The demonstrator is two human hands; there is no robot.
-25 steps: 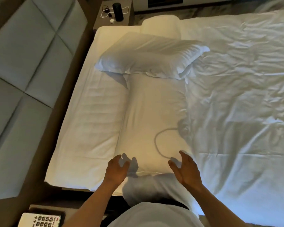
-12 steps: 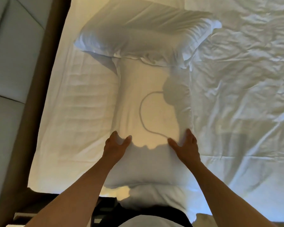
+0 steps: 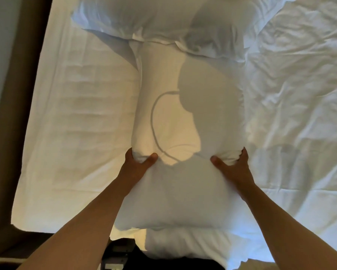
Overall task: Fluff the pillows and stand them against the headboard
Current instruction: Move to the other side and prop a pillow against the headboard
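The left hand and right hand each have their fingers pinched shut on the near pillow, lying lengthwise mid-bed. Lifting it may drag the far pillow, which overlaps its far end.

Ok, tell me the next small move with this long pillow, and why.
Probably lift it and give it a shake. The left hand and right hand each pinch a side of the long pillow, which lies flat on the sheet, its far end tucked under the other pillow. The headboard runs along the left.
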